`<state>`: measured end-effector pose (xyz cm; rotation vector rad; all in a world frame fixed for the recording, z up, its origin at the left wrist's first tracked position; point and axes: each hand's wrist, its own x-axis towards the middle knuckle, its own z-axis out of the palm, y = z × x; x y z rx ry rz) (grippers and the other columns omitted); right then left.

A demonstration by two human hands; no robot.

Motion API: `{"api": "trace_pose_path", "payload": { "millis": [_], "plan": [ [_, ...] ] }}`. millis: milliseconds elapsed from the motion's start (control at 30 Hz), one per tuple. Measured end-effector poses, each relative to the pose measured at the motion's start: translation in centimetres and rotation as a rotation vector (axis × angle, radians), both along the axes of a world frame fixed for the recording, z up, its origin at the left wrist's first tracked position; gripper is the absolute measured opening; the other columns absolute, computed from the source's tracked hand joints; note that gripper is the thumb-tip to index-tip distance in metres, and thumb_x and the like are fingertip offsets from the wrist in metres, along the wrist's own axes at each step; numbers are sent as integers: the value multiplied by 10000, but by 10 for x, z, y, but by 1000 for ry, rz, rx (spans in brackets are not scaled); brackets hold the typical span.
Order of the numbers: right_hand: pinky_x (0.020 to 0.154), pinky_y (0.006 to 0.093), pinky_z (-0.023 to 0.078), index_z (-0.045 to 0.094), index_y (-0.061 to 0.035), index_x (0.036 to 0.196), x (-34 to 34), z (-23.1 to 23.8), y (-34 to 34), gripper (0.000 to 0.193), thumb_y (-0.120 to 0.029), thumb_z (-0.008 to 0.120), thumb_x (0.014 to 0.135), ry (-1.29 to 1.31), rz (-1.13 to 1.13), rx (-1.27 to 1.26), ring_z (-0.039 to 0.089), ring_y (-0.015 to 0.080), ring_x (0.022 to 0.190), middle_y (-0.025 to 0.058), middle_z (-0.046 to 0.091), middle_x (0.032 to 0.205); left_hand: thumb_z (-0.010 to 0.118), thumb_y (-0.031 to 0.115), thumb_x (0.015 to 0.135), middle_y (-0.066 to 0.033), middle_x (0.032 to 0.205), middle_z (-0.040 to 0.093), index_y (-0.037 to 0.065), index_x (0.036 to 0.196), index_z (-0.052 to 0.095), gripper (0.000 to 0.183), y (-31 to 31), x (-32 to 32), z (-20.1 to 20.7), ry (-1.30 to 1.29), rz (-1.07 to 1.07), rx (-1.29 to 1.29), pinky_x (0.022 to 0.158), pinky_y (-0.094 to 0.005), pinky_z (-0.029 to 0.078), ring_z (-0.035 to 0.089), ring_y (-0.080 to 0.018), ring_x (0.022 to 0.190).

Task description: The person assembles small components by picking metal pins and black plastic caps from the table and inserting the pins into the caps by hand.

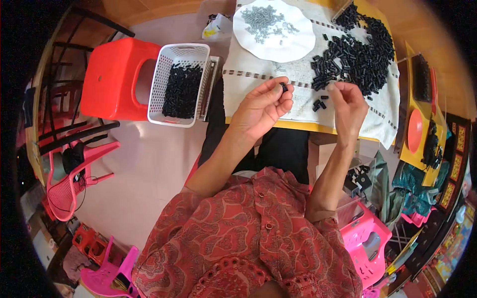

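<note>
My left hand (261,107) is closed over the near edge of the cloth-covered table, pinching a small black cylindrical piece (283,87) between thumb and fingers. To its right, my right hand (351,102) is closed too, thumb and fingertips together at the near side of a heap of small black cylindrical pieces (355,59). What those fingertips hold, if anything, is too small to make out. A few loose black pieces (319,105) lie between the hands. Beyond my left hand, a white scalloped plate (298,47) carries many tiny clear-grey parts (266,24).
Left of the table, a white perforated basket (155,94) contains more black pieces, beside a red plastic stool (112,79). A white cloth (248,92) covers the yellow table. Pink chairs (365,243) stand at the lower right and left. A yellow board (415,154) is at far right.
</note>
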<state>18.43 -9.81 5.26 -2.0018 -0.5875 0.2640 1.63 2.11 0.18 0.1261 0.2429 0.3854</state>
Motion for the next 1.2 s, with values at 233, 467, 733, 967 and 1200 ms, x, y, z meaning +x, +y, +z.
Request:
{"api": "trace_pose_path", "payload": {
  "millis": [233, 467, 733, 967, 1200],
  "plan": [
    [727, 205, 476, 679, 4, 1005, -58, 7, -1, 237, 37, 735, 777, 376, 72, 404, 587, 76, 779, 31, 665, 877, 551, 79, 947, -101, 1064, 622, 49, 1164, 590, 222, -4, 1, 1, 33, -21, 5, 762, -261, 517, 608, -128, 855],
    [735, 215, 499, 672, 12, 997, -72, 4, 2, 241, 48, 738, 768, 430, 101, 457, 602, 85, 787, 49, 672, 889, 585, 53, 917, -98, 1026, 645, 28, 1148, 597, 233, -8, 1, 6, 10, -8, 0, 736, -283, 523, 622, -137, 812],
    [735, 215, 503, 666, 18, 1003, -75, 2, 2, 227, 46, 723, 785, 459, 111, 518, 611, 91, 782, 62, 679, 900, 582, 41, 916, -112, 1041, 640, 15, 1156, 591, 242, -11, 3, 7, -14, -3, 17, 742, -280, 524, 623, -141, 817],
    [720, 212, 498, 681, 21, 992, -79, -2, 1, 189, 31, 712, 806, 455, 81, 459, 607, 82, 772, 56, 685, 891, 570, 30, 922, -115, 1033, 648, 9, 1157, 592, 237, -14, 3, 8, 5, 21, 58, 742, -278, 533, 636, -142, 832],
    [740, 215, 503, 681, 15, 977, -80, -4, 2, 169, 22, 712, 811, 484, 97, 506, 621, 88, 798, 52, 689, 897, 540, 72, 950, -108, 1081, 630, 34, 1190, 580, 247, -14, 1, 5, 3, 11, 115, 796, -284, 513, 619, -136, 879]
  ]
}}
